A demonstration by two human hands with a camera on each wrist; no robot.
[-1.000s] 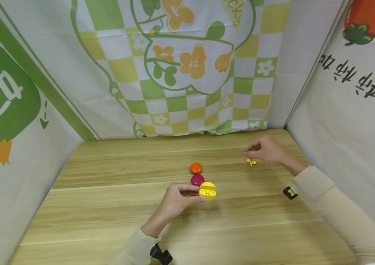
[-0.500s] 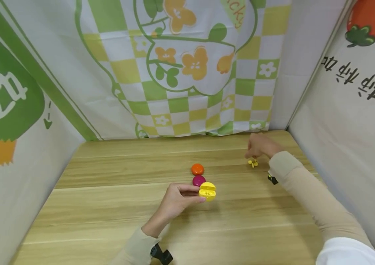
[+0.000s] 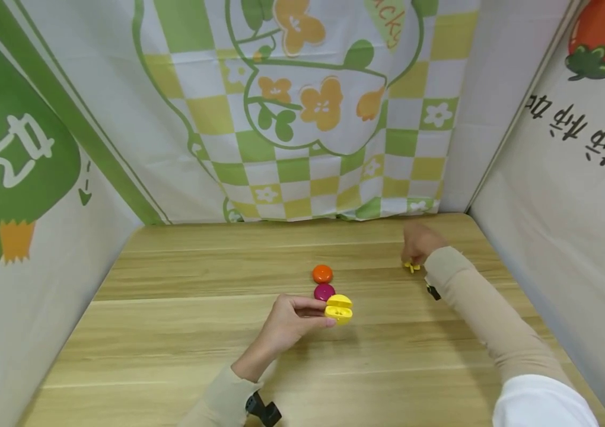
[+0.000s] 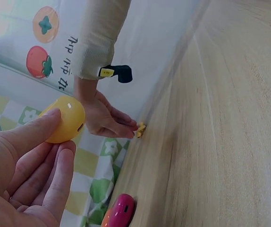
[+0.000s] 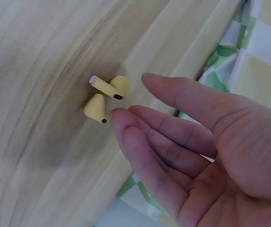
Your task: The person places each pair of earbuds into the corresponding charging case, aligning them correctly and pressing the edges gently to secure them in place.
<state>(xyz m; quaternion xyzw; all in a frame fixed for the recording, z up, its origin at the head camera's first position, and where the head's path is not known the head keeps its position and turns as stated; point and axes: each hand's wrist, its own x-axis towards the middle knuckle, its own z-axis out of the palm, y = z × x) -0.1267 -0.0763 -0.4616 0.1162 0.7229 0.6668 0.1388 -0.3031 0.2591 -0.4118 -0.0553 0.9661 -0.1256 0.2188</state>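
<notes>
In the head view my left hand (image 3: 287, 321) holds a round yellow earbud case (image 3: 338, 311) by its side, lid raised, above the table. The left wrist view shows the thumb across the case's rounded shell (image 4: 69, 120). At the right rear of the table, my right hand (image 3: 421, 242) reaches down to two yellow earbuds (image 3: 412, 268). Seen from the right wrist, one earbud (image 5: 106, 88) lies with its stem slanted and the other (image 5: 95, 108) sits beside it. Thumb and bent fingers (image 5: 168, 90) stand apart, fingertips right by the earbuds with nothing between them.
An orange round case (image 3: 322, 273) and a magenta one (image 3: 324, 291) lie together on the wooden table (image 3: 185, 344), just behind the yellow case. Printed cloth (image 3: 302, 178) hangs along the rear edge, and white panels rise at both sides.
My right hand has turned over and come down to the earbuds, its forearm swinging inward. The left hand keeps its hold on the yellow case; the head view has shifted slightly.
</notes>
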